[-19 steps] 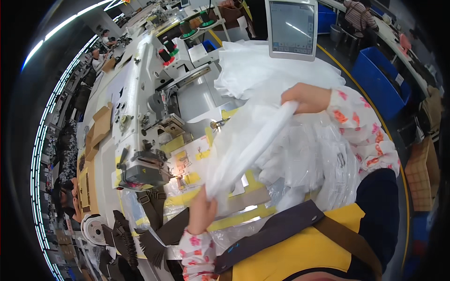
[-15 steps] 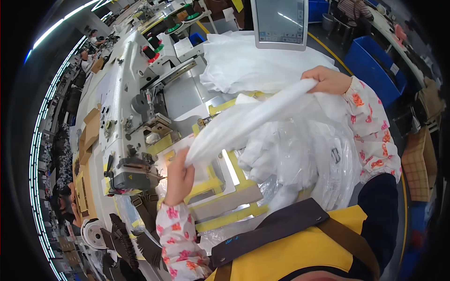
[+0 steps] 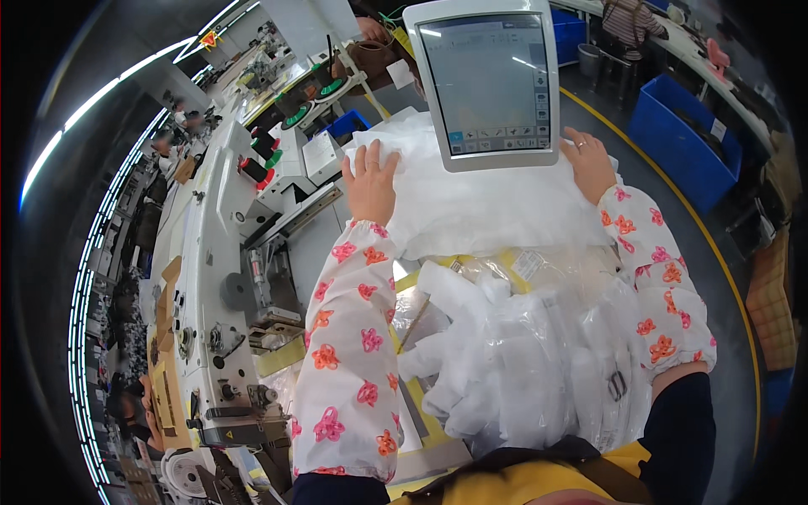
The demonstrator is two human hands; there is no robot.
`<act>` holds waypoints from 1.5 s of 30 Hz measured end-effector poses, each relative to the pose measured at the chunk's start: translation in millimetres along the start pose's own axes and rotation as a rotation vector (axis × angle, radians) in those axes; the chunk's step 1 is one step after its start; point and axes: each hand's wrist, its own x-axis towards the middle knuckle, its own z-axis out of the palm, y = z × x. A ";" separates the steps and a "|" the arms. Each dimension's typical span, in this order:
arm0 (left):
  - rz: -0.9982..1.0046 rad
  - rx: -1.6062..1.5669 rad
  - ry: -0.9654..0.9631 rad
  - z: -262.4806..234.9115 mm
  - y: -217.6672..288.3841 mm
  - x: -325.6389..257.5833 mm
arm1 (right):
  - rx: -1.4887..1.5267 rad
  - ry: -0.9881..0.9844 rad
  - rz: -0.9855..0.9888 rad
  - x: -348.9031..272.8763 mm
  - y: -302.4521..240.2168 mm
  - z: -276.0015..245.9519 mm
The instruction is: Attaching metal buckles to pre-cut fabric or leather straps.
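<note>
My left hand (image 3: pixel 370 185) lies flat with fingers spread on the left end of a pile of white, fluffy sheets (image 3: pixel 488 210). At the pile's right end my right hand (image 3: pixel 589 162) is also open, its fingers reaching past the edge of a tablet-like screen (image 3: pixel 488 93). Neither hand grips anything I can see. The screen stands over the far middle of the pile and hides part of it. Nearer to me, clear plastic bags (image 3: pixel 589 370) and loose white padding pieces (image 3: pixel 480 337) are heaped below the pile.
A white industrial sewing machine (image 3: pixel 215 278) runs along my left, with red and green thread cones (image 3: pixel 257 168) behind it. Yellow-edged templates (image 3: pixel 421 412) lie partly under the heap. To the right are a blue bin (image 3: pixel 686 135) and a cardboard box (image 3: pixel 770 286). People sit farther off.
The white padding strip stretched between my hands has been let go. Both hands have moved away from me onto the far pile and opened. The view has shifted toward the screen.
</note>
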 end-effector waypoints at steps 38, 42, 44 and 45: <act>-0.314 -1.019 -0.750 -374.4 96.7 -388.1 | 0.435 -0.375 -0.288 -107.2 -272.9 -117.5; -0.296 -0.960 -0.672 -392.0 73.3 -424.9 | 0.002 -0.624 0.070 -92.9 -264.7 -58.9; -0.452 -0.870 -0.693 -404.5 61.3 -451.4 | 0.029 -0.585 0.074 -69.0 -278.1 -60.6; -0.448 -0.863 -0.683 -413.0 58.4 -462.2 | 0.054 -0.574 0.075 -62.4 -285.6 -63.5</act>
